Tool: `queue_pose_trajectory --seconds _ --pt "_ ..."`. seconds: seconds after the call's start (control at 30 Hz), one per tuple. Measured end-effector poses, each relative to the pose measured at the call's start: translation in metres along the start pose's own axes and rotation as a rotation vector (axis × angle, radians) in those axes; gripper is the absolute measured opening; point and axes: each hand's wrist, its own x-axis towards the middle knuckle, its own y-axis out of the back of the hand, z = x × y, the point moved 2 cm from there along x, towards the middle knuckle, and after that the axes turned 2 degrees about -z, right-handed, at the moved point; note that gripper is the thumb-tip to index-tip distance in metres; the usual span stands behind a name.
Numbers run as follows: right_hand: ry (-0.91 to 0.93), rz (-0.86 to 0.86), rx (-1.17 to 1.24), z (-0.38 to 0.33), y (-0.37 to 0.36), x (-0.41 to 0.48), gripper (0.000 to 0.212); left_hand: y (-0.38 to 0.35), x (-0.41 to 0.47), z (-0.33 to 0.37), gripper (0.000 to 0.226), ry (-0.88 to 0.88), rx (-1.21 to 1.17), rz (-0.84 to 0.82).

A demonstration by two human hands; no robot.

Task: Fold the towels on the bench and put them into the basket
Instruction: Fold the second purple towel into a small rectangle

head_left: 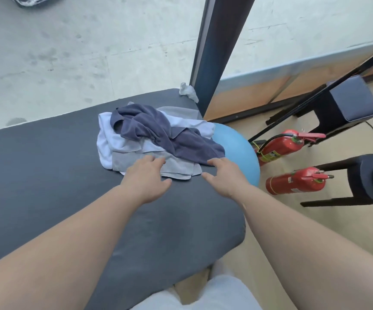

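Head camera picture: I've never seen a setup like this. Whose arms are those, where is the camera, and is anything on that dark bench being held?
There is no machine here. A person wears a wide-angle camera on the head, looking forward and down, so the two bare arms are their own. On the dark padded bench lies a heap of towels: a crumpled dark blue towel on top, with a white towel and a light grey towel beneath. The left hand reaches open over the grey towel's edge, and the right hand is open beside the blue one. Nothing is gripped. No basket is in view.
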Motion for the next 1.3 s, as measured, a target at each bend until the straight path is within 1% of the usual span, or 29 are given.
queue_pose_trajectory --seconds 0.17,0.33,0.47,0.53,0.6,0.67,0.73,0.77,0.8,0.83,0.93,0.97,1.03,1.1,1.13,1.23,1.27,1.3 --pt "0.03 -0.057 -0.016 0.012 0.007 0.072 0.058 -0.007 0.059 0.024 0.057 0.019 0.079 0.02" --pt "0.071 -0.118 -0.045 0.027 0.002 0.118 0.057 -0.015 0.107 0.039 0.058 0.017 0.197 -0.012" --pt "0.09 -0.196 -0.056 0.034 -0.006 0.133 0.057 -0.02 0.135 0.035 0.059 0.033 0.266 -0.082" --pt "0.119 -0.232 -0.087 0.036 -0.009 0.134 0.053 -0.023 0.144 0.033 0.065 0.049 0.288 -0.11" --pt "0.158 -0.229 -0.116 0.037 -0.009 0.136 0.052 -0.027 0.149 0.03 0.073 0.073 0.317 -0.135" --pt "0.171 -0.247 -0.129 0.035 -0.007 0.139 0.057 -0.029 0.153 0.028 0.077 0.089 0.36 -0.138" --pt "0.173 -0.32 -0.144 0.032 -0.006 0.144 0.055 -0.029 0.155 0.026 0.074 0.081 0.411 -0.119" --pt "0.195 -0.351 -0.152 0.031 -0.006 0.146 0.048 -0.028 0.154 0.027 0.069 0.072 0.435 -0.101" --pt "0.21 -0.353 -0.157 0.031 -0.007 0.146 0.036 -0.026 0.152 0.028 0.063 0.06 0.452 -0.076" --pt "0.226 -0.322 -0.144 0.032 -0.007 0.145 0.025 -0.024 0.149 0.03 0.056 0.054 0.448 -0.048" --pt "0.253 -0.159 -0.047 0.039 0.004 0.129 0.022 -0.018 0.13 0.033 0.033 0.054 0.266 0.102" --pt "0.249 -0.103 -0.012 0.04 0.01 0.121 0.017 -0.017 0.12 0.034 0.029 0.061 0.192 0.159" --pt "0.235 -0.041 0.01 0.04 0.024 0.103 0.016 -0.013 0.096 0.035 0.024 0.076 0.051 0.303" --pt "0.234 -0.056 0.001 0.043 0.037 0.082 0.014 -0.009 0.065 0.038 0.022 0.096 -0.095 0.467" --pt "0.246 -0.072 0.018 0.045 0.043 0.071 0.015 -0.008 0.048 0.04 0.024 0.109 -0.157 0.514" --pt "0.33 -0.089 0.092 0.054 0.056 0.036 0.026 -0.01 0.003 0.041 0.038 0.163 -0.236 0.524" --pt "0.372 -0.085 0.093 0.055 0.059 0.025 0.028 -0.011 -0.01 0.039 0.042 0.171 -0.233 0.525" --pt "0.407 -0.077 0.074 0.056 0.06 0.016 0.033 -0.013 -0.023 0.038 0.042 0.165 -0.21 0.538"
